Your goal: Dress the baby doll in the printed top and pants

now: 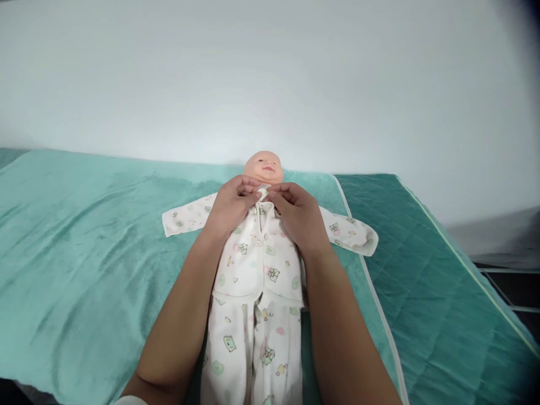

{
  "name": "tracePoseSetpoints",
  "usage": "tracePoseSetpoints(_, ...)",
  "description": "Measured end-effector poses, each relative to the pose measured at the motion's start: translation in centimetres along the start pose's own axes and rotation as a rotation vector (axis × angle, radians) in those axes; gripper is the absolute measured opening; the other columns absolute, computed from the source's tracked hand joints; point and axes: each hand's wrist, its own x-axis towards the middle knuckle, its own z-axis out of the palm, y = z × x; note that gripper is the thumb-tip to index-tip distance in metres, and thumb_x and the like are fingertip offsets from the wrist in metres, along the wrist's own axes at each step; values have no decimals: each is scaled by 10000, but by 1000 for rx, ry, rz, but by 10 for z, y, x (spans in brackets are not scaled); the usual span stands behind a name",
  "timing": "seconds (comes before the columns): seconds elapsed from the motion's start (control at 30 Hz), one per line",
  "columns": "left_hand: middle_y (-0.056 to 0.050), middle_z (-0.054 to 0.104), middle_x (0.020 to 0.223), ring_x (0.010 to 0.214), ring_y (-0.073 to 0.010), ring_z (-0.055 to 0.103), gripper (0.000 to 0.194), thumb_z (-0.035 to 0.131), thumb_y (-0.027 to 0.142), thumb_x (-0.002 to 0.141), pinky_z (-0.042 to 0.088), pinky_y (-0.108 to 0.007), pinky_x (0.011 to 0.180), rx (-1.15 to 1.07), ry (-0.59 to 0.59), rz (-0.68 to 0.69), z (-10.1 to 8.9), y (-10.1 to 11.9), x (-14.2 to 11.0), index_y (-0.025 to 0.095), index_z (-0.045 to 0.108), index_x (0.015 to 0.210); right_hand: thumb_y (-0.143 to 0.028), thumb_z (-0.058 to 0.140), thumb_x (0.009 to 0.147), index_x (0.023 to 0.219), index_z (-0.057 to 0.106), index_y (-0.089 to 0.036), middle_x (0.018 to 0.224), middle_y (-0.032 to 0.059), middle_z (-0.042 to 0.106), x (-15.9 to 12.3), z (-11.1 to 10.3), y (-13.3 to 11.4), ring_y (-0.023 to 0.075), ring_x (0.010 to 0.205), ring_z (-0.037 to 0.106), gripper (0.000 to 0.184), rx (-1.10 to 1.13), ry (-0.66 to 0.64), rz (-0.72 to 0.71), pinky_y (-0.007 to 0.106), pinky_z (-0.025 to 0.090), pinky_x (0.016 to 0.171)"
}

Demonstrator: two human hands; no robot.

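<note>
A baby doll (264, 166) lies on its back, head away from me. It wears a white long-sleeved jacket (242, 267) and white trousers (230, 351), both printed with small green, pink and yellow figures. Just below the doll's chin, my left hand (234, 202) pinches one side of the jacket's collar between thumb and fingers. Opposite it, my right hand (297, 211) pinches the other side, the fingertips of both hands close together. The jacket's front edges meet down the middle, with a small gap near the neck. Its sleeves spread out to both sides.
Under the doll is a light green plush blanket (93, 253), wrinkled on the left, with a pale border on the right. A darker green quilted cover (439, 292) lies beneath it at the right. Behind the bed rises a white wall (270, 73).
</note>
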Motion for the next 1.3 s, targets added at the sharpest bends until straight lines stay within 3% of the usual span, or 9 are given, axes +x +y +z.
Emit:
tracePoseSetpoints(0.13, -27, 695, 900, 833, -131, 640, 152, 715, 165, 792, 493, -257, 767, 31, -30, -14, 1, 5, -3, 173, 686, 942, -314, 667, 807, 919, 697, -196, 782, -13, 671, 0, 2, 0, 113, 628, 520, 165, -25, 23, 4, 254, 390, 593)
tracePoseSetpoints(0.37, -4, 671, 889, 789, -119, 592, 185, 663, 165, 818, 457, -258, 743, 177, -4, 68, 1, -1, -1, 202, 717, 991, -309, 651, 816, 902, 703, -196, 783, -8, 676, 0, 4, 2, 133, 669, 556, 152, -62, 78, -31, 261, 401, 623)
tracePoseSetpoints(0.5, -32, 703, 1026, 886, -137, 631, 176, 627, 172, 859, 478, -287, 857, 258, 27, 124, 1, -3, -1, 212, 760, 968, -263, 572, 834, 874, 710, -201, 705, -21, 644, -2, 4, 1, 134, 607, 522, 157, -154, 117, -62, 268, 388, 603)
tracePoseSetpoints(0.6, -44, 702, 1078, 937, -150, 653, 172, 616, 178, 875, 489, -301, 915, 305, 53, 143, 2, -3, -1, 215, 775, 927, -225, 518, 830, 860, 723, -202, 650, -28, 610, -3, 5, 2, 142, 591, 513, 209, -242, 136, -138, 280, 397, 619)
tracePoseSetpoints(0.83, -40, 684, 1057, 939, -154, 654, 167, 607, 182, 884, 494, -310, 928, 414, 106, 139, 4, -1, 0, 206, 772, 890, -199, 480, 823, 810, 775, -211, 813, 24, 703, -3, 6, 4, 181, 747, 618, 295, -322, 150, -341, 306, 442, 722)
tracePoseSetpoints(0.97, -44, 672, 1038, 959, -158, 655, 176, 592, 184, 895, 485, -305, 919, 406, 85, 143, 3, -1, 0, 192, 768, 893, -229, 475, 848, 873, 806, -234, 846, 33, 713, -5, 5, 1, 200, 788, 635, 332, -361, 95, -290, 327, 452, 763)
tracePoseSetpoints(1.17, -42, 677, 1035, 923, -162, 646, 161, 614, 215, 887, 485, -324, 946, 398, 82, 150, 2, -2, 0, 211, 775, 879, -239, 495, 808, 894, 813, -222, 781, 31, 732, -5, 3, -1, 239, 784, 664, 330, -275, 131, -52, 344, 482, 743)
tracePoseSetpoints(1.3, -45, 682, 1035, 937, -167, 646, 151, 625, 222, 881, 481, -328, 955, 399, 81, 161, 1, -2, 0, 214, 775, 877, -234, 505, 808, 844, 815, -228, 874, 34, 761, -5, 3, 1, 240, 838, 669, 312, -291, 166, -128, 354, 482, 807)
